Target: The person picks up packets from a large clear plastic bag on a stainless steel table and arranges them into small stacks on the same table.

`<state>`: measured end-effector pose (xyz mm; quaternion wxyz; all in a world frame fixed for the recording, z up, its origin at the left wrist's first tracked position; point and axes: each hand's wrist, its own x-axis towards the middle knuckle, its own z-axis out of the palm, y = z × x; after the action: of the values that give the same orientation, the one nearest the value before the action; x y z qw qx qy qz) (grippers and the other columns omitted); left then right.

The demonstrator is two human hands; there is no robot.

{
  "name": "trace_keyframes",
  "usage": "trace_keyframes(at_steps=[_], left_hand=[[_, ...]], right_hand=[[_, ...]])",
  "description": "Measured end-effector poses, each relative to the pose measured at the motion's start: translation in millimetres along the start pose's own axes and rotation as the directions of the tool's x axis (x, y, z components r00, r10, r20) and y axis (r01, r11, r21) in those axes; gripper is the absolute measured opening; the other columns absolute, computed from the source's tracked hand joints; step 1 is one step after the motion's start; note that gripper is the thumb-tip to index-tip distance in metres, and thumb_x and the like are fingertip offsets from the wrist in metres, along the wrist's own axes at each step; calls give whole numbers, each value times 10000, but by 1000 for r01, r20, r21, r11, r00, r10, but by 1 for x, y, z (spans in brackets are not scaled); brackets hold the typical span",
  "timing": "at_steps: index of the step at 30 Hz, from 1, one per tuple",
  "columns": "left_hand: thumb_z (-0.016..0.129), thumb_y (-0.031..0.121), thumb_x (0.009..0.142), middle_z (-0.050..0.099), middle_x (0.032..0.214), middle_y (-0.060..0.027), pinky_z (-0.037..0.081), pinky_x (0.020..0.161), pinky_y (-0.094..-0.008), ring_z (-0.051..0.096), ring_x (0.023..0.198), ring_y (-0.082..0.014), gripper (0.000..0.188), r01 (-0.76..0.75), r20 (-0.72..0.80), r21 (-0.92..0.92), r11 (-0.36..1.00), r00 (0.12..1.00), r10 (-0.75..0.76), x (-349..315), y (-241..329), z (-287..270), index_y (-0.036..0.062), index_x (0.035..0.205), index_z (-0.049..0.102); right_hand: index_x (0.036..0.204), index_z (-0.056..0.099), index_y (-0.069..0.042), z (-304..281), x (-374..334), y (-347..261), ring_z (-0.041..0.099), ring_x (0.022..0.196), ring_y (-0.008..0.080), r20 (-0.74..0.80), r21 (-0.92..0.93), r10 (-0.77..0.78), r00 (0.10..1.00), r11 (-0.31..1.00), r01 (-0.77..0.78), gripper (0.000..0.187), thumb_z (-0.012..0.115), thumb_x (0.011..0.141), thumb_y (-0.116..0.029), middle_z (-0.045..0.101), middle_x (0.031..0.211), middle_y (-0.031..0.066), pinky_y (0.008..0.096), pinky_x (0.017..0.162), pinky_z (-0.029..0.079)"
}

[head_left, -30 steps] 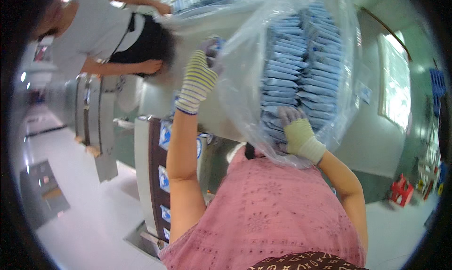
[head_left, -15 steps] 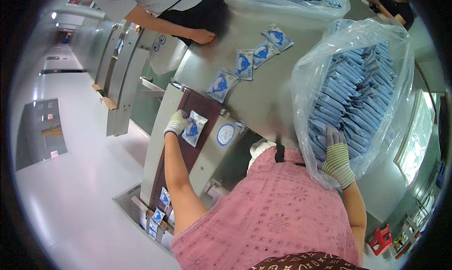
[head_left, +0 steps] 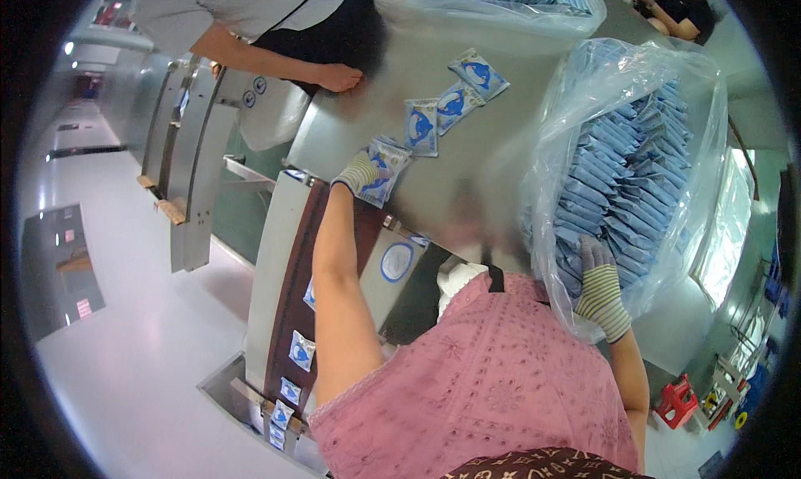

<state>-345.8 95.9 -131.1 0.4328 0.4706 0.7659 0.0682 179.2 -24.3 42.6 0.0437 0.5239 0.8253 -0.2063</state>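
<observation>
The blue-and-white packet [head_left: 384,178] was at the surface's near-left corner, by the end of the dark belt [head_left: 291,300], with the left hand [head_left: 357,175]'s grip clamped on its edge. Three loose packets [head_left: 421,128] lay beyond on the surface [head_left: 492,158]. The right hand [head_left: 602,291], its fingers straight and uncurled, rested against the stacked packets [head_left: 592,174] inside a clear bag [head_left: 707,120]. A co-worker's hand [head_left: 340,78] was near the surface's far-left edge.

gloved left hand [head_left: 359,174]: white with olive stripes | gloved right hand [head_left: 602,291]: same stripes | loose packets [head_left: 420,130]: white, blue motif | bagged packets [head_left: 622,183]: pale blue | counter [head_left: 501,158]: silvery grey | conveyor belt [head_left: 294,302]: dark maroon | top [head_left: 476,370]: pink, eyelet pattern
</observation>
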Motion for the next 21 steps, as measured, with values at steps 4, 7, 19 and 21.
trace_keyframes(at_steps=[4,7,19,21], left_hand=[[846,291,642,648,1064,-197,545,769,-398,653,938,-326,698,-35,296,73,997,955,12,16,-5,30,-4,1205,556],[840,285,615,628,1113,-184,510,885,-396,618,1030,-290,691,-221,-9,600,769,959,282,-34,28,65,36,1202,572],[852,250,678,678,1077,-126,532,829,-411,650,930,-259,610,-146,-35,-403,903,989,144,106,106,79,-2,1169,591],[887,278,615,684,1093,-156,535,842,-401,673,913,-284,667,-111,-43,-131,985,993,106,77,141,81,-6,1151,610]], right_hand=[[1430,302,18,-1,-1,0,394,1294,393,5,-2,-2,1000,1000,2,1127,814,508,-377,416,1384,220,499,1110,292],[1427,315,3,-3,0,-5,393,1303,384,-8,49,40,999,998,-40,1113,820,506,-364,414,1396,210,498,1107,296],[1413,337,-13,-11,-2,-2,408,1293,380,62,51,70,996,996,-73,1086,833,517,-371,427,1387,208,489,1102,308],[1419,330,-15,-18,-2,-5,398,1308,361,46,73,80,996,994,-83,1077,834,537,-375,427,1393,198,481,1110,297]])
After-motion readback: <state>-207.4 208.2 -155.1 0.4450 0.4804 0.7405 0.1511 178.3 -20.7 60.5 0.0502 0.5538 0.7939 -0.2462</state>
